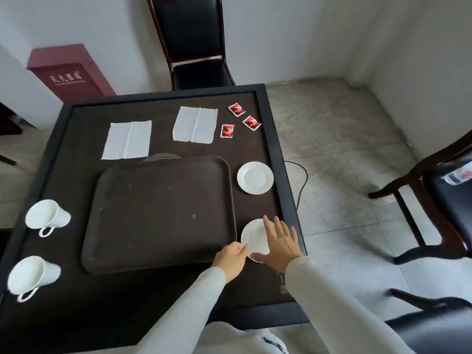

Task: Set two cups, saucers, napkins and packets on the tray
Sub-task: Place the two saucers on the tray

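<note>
Dark table (pixel 76 139), grey tiled floor (pixel 344 139)

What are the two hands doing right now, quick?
Left hand: fingers pinching the near saucer's edge.
Right hand: open, fingers spread flat over that saucer.

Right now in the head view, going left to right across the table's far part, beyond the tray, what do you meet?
Left napkin → right napkin → packet nearest that napkin → far packet → rightmost packet.
</note>
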### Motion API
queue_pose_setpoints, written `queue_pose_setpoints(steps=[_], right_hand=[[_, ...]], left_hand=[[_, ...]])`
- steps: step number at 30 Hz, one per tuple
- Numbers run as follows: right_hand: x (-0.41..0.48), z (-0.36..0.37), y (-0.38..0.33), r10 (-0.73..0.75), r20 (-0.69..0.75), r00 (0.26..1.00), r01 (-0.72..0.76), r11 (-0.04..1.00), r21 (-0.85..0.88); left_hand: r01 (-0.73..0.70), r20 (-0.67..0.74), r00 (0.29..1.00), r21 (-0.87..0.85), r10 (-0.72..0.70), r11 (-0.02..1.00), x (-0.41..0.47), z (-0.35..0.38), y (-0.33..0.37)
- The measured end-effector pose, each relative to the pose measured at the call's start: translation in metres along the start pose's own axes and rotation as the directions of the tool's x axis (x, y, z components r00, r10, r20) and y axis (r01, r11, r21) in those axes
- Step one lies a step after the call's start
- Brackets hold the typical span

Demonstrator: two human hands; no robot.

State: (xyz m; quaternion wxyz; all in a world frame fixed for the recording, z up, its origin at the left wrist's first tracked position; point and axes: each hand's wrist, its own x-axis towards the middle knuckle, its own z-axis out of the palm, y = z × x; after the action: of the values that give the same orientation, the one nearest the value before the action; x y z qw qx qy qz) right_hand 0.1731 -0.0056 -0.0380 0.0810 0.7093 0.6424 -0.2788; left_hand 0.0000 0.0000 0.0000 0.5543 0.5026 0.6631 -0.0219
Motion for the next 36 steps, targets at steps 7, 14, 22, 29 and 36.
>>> queue_pose_setpoints(steps=[7,14,22,29,36], right_hand=[[0.006,0.01,0.008,-0.027,-0.009,1.0,0.028,0.994,0.102],[0.009,0.013,0.013,-0.032,-0.053,0.998,0.04,0.987,0.158],[0.005,0.016,0.01,-0.048,-0.061,0.997,0.057,0.987,0.149],[0.002,0.011,0.008,-0.034,-0.085,0.996,0.047,0.986,0.158],[-0.008,0.002,0.004,-0.005,-0.134,0.991,0.03,0.981,0.189]], left_hand=[[0.114,-0.013,0.992,-0.364,-0.128,0.924,0.01,0.021,0.013],[0.191,0.004,0.976,-0.507,-0.219,0.841,0.008,0.024,0.019],[0.215,0.024,0.969,-0.576,-0.246,0.789,0.006,0.019,0.025],[0.209,0.05,0.974,-0.572,-0.221,0.793,-0.001,0.018,0.03],[0.177,0.065,0.982,-0.615,-0.175,0.768,-0.005,0.01,0.027]])
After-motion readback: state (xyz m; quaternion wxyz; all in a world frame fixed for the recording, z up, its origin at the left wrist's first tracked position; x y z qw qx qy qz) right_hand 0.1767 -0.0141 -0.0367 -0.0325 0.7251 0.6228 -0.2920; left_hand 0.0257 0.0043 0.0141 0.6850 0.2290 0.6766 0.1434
